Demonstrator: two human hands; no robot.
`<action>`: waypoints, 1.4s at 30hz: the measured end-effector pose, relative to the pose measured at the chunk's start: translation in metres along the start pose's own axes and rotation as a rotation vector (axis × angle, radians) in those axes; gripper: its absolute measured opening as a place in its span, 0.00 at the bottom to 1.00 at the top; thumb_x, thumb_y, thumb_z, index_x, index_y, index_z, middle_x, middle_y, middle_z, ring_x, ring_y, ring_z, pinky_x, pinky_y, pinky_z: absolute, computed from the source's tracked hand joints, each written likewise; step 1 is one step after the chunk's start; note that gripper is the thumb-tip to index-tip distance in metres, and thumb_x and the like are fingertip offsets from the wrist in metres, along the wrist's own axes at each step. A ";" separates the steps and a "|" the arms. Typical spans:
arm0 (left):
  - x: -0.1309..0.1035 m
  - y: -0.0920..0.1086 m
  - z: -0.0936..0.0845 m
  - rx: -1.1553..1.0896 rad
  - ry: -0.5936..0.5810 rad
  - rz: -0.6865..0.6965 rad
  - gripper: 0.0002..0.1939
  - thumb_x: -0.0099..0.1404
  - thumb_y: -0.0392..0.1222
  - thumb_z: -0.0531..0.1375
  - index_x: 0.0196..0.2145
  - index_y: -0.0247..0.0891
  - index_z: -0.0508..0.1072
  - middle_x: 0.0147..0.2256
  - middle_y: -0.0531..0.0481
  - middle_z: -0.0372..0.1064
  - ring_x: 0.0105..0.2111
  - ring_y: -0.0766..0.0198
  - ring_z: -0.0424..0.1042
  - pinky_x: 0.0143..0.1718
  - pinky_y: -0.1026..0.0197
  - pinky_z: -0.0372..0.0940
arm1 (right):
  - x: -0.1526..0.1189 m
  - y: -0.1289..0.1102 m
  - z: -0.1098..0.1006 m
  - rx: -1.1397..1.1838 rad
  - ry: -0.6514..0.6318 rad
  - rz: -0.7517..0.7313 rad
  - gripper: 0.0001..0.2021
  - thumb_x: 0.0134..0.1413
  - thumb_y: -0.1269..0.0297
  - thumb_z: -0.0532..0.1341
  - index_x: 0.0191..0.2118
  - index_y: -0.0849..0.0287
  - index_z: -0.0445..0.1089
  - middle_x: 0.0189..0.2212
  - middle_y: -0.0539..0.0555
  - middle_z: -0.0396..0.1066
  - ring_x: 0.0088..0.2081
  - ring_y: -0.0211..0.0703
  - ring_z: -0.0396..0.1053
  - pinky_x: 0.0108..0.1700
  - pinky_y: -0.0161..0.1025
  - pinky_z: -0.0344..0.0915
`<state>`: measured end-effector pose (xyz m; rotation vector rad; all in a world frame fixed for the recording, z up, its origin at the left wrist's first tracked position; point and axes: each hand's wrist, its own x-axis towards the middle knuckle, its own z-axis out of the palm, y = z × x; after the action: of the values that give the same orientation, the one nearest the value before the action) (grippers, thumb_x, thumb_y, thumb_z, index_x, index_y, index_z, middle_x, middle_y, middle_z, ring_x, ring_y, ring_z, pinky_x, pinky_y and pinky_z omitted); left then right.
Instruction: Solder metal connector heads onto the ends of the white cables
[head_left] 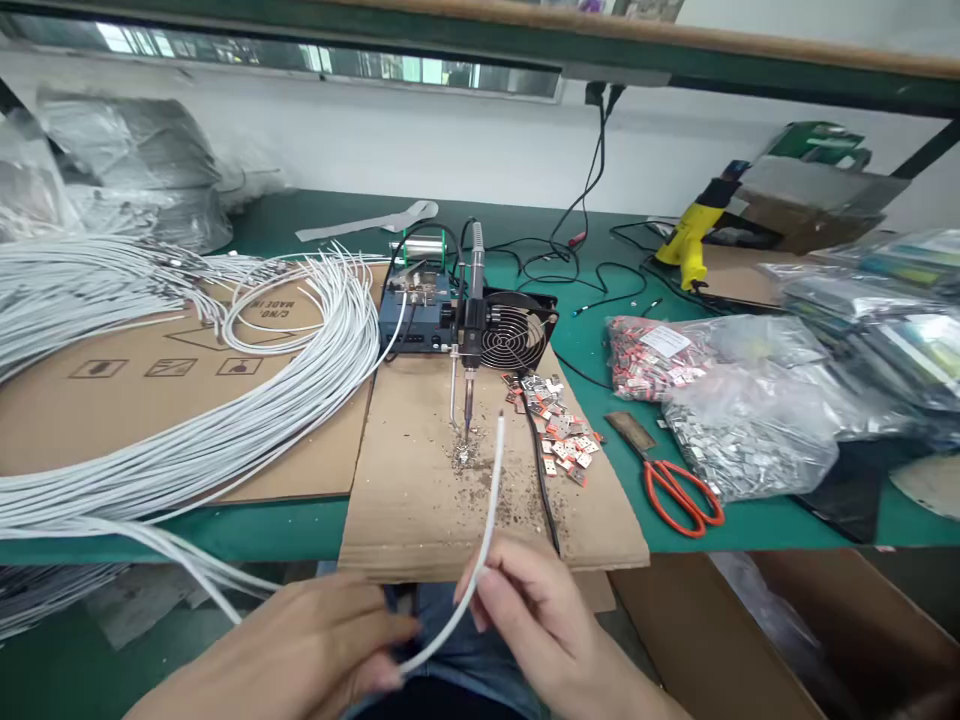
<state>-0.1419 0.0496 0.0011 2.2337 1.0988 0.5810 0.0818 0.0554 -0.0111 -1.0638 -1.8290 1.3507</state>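
A white cable (491, 510) runs between my two hands, its bare end pointing up toward the soldering station. My right hand (532, 610) pinches it between thumb and fingers. My left hand (315, 640) is closed around its lower part, near the front edge of the bench. Just beyond the cable's tip, a soldering iron (471, 340) stands clamped with its tip down over solder bits on a cardboard sheet (405, 500). Small metal connectors with orange parts (566, 440) lie to the right of the iron.
Bundled white cables (300, 400) cover the left side. A fan (517, 332) and a blue solder feeder (412, 320) stand behind. To the right lie orange-handled scissors (682, 495), bags of connectors (750, 440) and a yellow heat gun (694, 240). A shelf (480, 40) crosses above.
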 end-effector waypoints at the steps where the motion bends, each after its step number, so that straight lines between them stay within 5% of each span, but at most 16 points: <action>1: 0.004 0.002 0.002 -0.061 0.035 0.009 0.15 0.61 0.38 0.60 0.46 0.50 0.75 0.39 0.55 0.76 0.39 0.66 0.75 0.41 0.72 0.66 | -0.001 0.003 0.006 -0.060 -0.022 -0.004 0.16 0.64 0.62 0.48 0.28 0.63 0.63 0.22 0.49 0.60 0.27 0.30 0.57 0.31 0.28 0.54; 3: 0.017 0.005 0.008 -0.222 0.201 -0.031 0.17 0.65 0.34 0.56 0.49 0.45 0.73 0.43 0.50 0.75 0.44 0.64 0.73 0.46 0.69 0.65 | -0.004 0.012 0.019 -0.171 -0.052 -0.044 0.14 0.62 0.64 0.49 0.27 0.63 0.62 0.22 0.50 0.61 0.25 0.30 0.56 0.30 0.29 0.53; 5: 0.030 0.008 0.016 -0.457 0.284 -0.072 0.13 0.64 0.33 0.56 0.42 0.42 0.77 0.37 0.49 0.76 0.40 0.64 0.74 0.42 0.69 0.67 | -0.008 0.022 0.029 -0.240 -0.067 -0.105 0.13 0.60 0.66 0.49 0.27 0.63 0.63 0.22 0.51 0.64 0.25 0.31 0.57 0.30 0.29 0.54; 9: 0.046 0.012 0.033 -0.984 0.181 -0.291 0.05 0.58 0.34 0.62 0.26 0.37 0.78 0.23 0.50 0.73 0.25 0.66 0.73 0.28 0.69 0.67 | -0.017 0.030 0.024 -0.226 -0.080 -0.048 0.09 0.59 0.66 0.54 0.32 0.62 0.70 0.28 0.52 0.71 0.32 0.34 0.66 0.36 0.29 0.60; 12: 0.045 0.015 0.044 -1.222 0.102 -0.486 0.07 0.55 0.40 0.65 0.24 0.35 0.75 0.19 0.54 0.68 0.17 0.71 0.67 0.21 0.69 0.64 | -0.017 0.025 0.006 -0.093 0.093 0.083 0.06 0.57 0.63 0.59 0.36 0.58 0.72 0.27 0.49 0.70 0.27 0.30 0.64 0.31 0.27 0.59; 16: 0.040 0.016 0.054 -1.143 0.101 -0.525 0.07 0.55 0.41 0.64 0.25 0.34 0.73 0.18 0.55 0.64 0.16 0.70 0.64 0.18 0.68 0.63 | -0.009 0.017 -0.008 -0.002 0.188 0.086 0.08 0.54 0.61 0.61 0.37 0.59 0.74 0.23 0.49 0.65 0.23 0.28 0.58 0.25 0.27 0.55; 23: 0.032 0.010 0.056 -0.435 0.294 -0.082 0.04 0.60 0.33 0.61 0.27 0.35 0.74 0.21 0.52 0.68 0.20 0.69 0.66 0.21 0.69 0.60 | 0.000 0.015 -0.009 -0.035 0.131 0.100 0.07 0.52 0.63 0.63 0.29 0.62 0.74 0.22 0.49 0.65 0.22 0.28 0.56 0.23 0.28 0.52; 26: 0.030 0.009 0.056 -0.302 0.298 -0.007 0.03 0.61 0.30 0.60 0.31 0.35 0.73 0.22 0.52 0.67 0.21 0.70 0.66 0.23 0.69 0.60 | -0.001 0.016 -0.009 0.034 0.136 0.144 0.08 0.50 0.63 0.64 0.27 0.63 0.73 0.19 0.48 0.63 0.21 0.27 0.55 0.22 0.28 0.51; 34: 0.036 0.019 0.071 -0.658 0.494 -0.156 0.05 0.56 0.32 0.64 0.25 0.35 0.71 0.20 0.54 0.67 0.20 0.69 0.67 0.21 0.69 0.63 | 0.007 0.019 0.028 0.533 0.503 0.073 0.13 0.45 0.62 0.66 0.21 0.63 0.65 0.16 0.48 0.62 0.18 0.28 0.56 0.20 0.27 0.54; 38: 0.035 0.019 0.073 -0.794 0.478 -0.239 0.05 0.55 0.30 0.64 0.25 0.36 0.74 0.19 0.54 0.68 0.20 0.69 0.68 0.21 0.69 0.64 | 0.012 0.017 0.019 0.871 0.558 0.005 0.22 0.49 0.59 0.64 0.17 0.62 0.53 0.12 0.43 0.46 0.15 0.25 0.45 0.17 0.25 0.50; 40: 0.033 0.015 0.071 -0.896 0.456 -0.276 0.05 0.57 0.30 0.62 0.26 0.37 0.74 0.19 0.54 0.69 0.18 0.69 0.68 0.20 0.71 0.64 | 0.009 0.018 0.007 0.833 0.610 -0.052 0.20 0.51 0.61 0.63 0.18 0.61 0.54 0.12 0.43 0.45 0.16 0.26 0.44 0.19 0.26 0.50; 42: 0.030 0.010 0.068 -0.980 0.388 -0.306 0.05 0.59 0.32 0.61 0.28 0.38 0.75 0.19 0.54 0.70 0.17 0.70 0.68 0.20 0.71 0.64 | 0.005 0.019 -0.003 0.575 0.505 0.001 0.09 0.49 0.65 0.65 0.24 0.60 0.66 0.16 0.45 0.57 0.19 0.27 0.51 0.22 0.27 0.53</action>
<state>-0.0780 0.0486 -0.0382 1.1150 0.9874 1.1388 0.0862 0.0641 -0.0281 -0.9681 -0.9906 1.3364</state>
